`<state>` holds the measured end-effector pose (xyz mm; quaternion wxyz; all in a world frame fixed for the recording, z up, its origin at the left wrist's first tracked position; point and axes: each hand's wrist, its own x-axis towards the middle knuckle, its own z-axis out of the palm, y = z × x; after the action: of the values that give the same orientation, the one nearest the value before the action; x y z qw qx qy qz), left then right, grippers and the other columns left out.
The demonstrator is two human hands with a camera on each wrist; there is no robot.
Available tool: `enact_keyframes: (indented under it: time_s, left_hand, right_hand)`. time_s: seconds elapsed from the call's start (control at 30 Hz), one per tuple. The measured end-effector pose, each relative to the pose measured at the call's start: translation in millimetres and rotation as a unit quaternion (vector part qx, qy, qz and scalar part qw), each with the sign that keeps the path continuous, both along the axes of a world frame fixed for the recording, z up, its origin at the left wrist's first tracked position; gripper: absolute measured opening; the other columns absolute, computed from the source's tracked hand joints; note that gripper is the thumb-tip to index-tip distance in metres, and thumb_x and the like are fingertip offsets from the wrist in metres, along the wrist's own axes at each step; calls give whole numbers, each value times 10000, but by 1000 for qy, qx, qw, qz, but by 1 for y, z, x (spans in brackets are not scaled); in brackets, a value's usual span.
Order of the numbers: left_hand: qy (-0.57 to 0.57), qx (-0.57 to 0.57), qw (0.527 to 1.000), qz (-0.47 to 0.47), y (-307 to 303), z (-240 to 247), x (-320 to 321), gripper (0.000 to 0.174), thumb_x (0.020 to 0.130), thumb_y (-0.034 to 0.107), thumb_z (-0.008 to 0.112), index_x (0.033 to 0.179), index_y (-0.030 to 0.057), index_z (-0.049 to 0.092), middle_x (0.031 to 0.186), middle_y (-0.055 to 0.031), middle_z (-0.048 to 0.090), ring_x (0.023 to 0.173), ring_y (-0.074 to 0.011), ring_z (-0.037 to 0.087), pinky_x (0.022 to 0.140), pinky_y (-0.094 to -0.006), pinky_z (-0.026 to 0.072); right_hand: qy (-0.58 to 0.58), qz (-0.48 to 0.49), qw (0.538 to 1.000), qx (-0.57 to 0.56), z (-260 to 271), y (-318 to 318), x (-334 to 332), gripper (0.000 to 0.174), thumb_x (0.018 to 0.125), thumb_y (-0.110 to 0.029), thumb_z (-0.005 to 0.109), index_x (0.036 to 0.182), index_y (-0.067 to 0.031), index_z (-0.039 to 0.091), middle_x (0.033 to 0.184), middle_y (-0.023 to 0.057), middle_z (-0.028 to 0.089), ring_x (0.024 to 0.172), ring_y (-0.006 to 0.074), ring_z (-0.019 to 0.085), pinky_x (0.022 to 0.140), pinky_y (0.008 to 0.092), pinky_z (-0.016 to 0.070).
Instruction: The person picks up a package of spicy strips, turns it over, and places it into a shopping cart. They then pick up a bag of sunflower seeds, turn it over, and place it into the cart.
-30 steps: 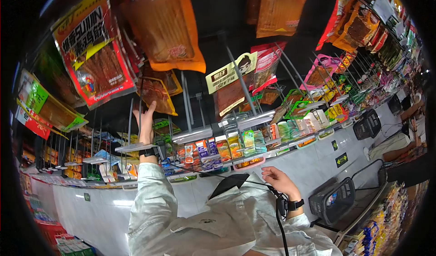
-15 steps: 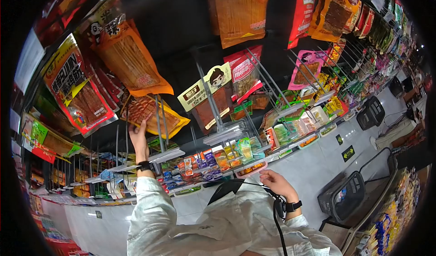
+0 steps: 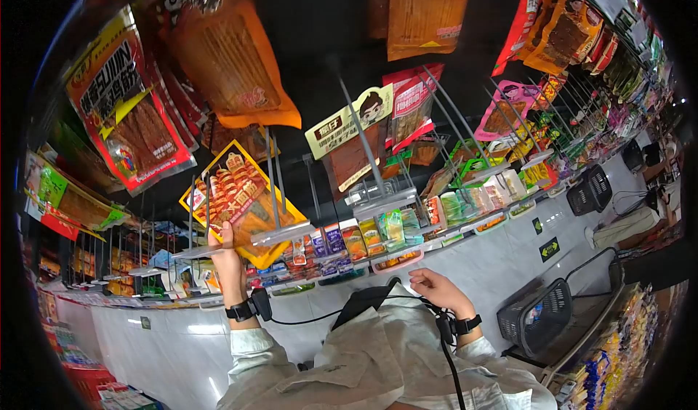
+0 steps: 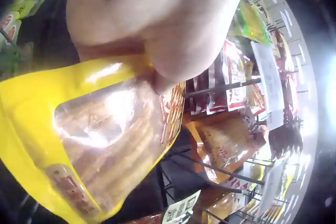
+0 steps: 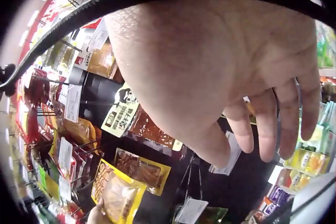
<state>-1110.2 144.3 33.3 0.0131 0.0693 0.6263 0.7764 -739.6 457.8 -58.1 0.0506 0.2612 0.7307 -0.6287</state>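
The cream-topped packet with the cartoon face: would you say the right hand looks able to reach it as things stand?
Probably yes: the right hand holds nothing, and the cream-topped packet hangs ahead of it, though a metal rod crosses the packet's front.

Across the head view, the pale floor (image 3: 160,359) looks bright, with white streaks of reflected light, while the backing (image 3: 327,17) behind the goods (image 3: 618,105) sinks to near black. The wide lens bends straight lines into arcs; the corners go black, and details toward the right rim smear together. In the left wrist view, a bluish-white glow floods the right edge, the left hand (image 4: 157,19) is overexposed with shadow beneath it, and glare burns out part of the yellow packet (image 4: 100,166). The right wrist view is soft, dark-cornered, with sheen on the right hand (image 5: 215,66).
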Motion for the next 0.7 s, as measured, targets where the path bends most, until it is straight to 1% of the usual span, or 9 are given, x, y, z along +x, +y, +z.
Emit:
enact_keyframes:
  time_s: [0.07, 0.17, 0.2, 0.3, 0.33, 0.43, 0.57, 0.67, 0.7]
  left_hand:
    - [-11, 37, 999, -14, -11, -3, 16, 356, 1040, 257, 620, 1317, 48, 539, 1224, -88, 660, 1056, -161, 639, 937, -332, 511]
    - [-74, 106, 991, -26, -15, -5, 44, 337, 1051, 231, 597, 1325, 49, 527, 1255, -85, 648, 1094, -167, 633, 957, -347, 507]
    - [-73, 113, 990, -32, -16, -7, 52, 350, 1058, 226, 577, 1355, 52, 511, 1309, -76, 622, 1159, -176, 610, 993, -355, 489]
    - [-117, 160, 980, -27, -14, -13, 78, 371, 1061, 230, 568, 1379, 51, 500, 1356, -72, 593, 1217, -183, 580, 1021, -364, 473]
    - [-107, 171, 979, -16, -13, -11, 86, 400, 1064, 231, 561, 1413, 53, 479, 1373, -81, 580, 1235, -184, 571, 1035, -361, 467]
    - [-96, 196, 976, -19, -23, -15, 94, 406, 1064, 229, 560, 1420, 55, 474, 1387, -87, 571, 1235, -183, 571, 1043, -359, 464]
    - [-88, 185, 978, -29, -28, -5, 102, 410, 1061, 220, 565, 1417, 42, 467, 1355, -96, 593, 1219, -185, 581, 1035, -362, 469]
    - [-60, 144, 988, -7, -35, -6, 112, 397, 1057, 207, 569, 1404, 36, 482, 1346, -93, 598, 1206, -183, 588, 1023, -360, 475]
    - [-52, 132, 990, 5, -32, 0, 127, 390, 1055, 200, 571, 1400, 37, 489, 1340, -90, 603, 1198, -181, 591, 1020, -358, 476]
  right_hand:
    - [7, 2, 1000, 9, -6, -8, 3, 440, 962, -253, 695, 1326, -23, 603, 1141, 116, 715, 1002, 208, 686, 886, 329, 540]
    - [-2, 8, 1000, 7, -2, -23, 9, 432, 964, -250, 690, 1323, -28, 601, 1142, 113, 716, 1000, 201, 686, 887, 328, 541]
    - [-4, 5, 1000, 9, -6, -28, 13, 420, 967, -247, 687, 1316, -29, 603, 1143, 113, 716, 996, 189, 685, 884, 324, 541]
    - [-45, -5, 999, 16, 15, -46, 20, 411, 971, -251, 682, 1307, -26, 604, 1150, 117, 716, 994, 184, 686, 879, 319, 541]
    - [-59, -15, 998, 8, 21, -51, 23, 398, 976, -245, 679, 1299, -25, 606, 1139, 110, 713, 981, 179, 683, 873, 316, 541]
    - [-40, -35, 999, 7, 25, -61, 38, 384, 979, -234, 673, 1294, -24, 607, 1122, 99, 710, 968, 170, 677, 871, 314, 540]
    - [-56, -25, 998, 8, 19, -62, 56, 373, 981, -220, 667, 1298, -33, 607, 1116, 91, 706, 956, 168, 673, 874, 315, 540]
    - [-68, 1, 998, 4, 13, -52, 62, 389, 982, -142, 656, 1346, -31, 576, 1181, 76, 669, 1034, 146, 640, 917, 294, 517]
    - [-52, 9, 999, 5, 14, -44, 66, 387, 982, -142, 655, 1345, -31, 577, 1178, 76, 670, 1035, 147, 639, 917, 294, 517]
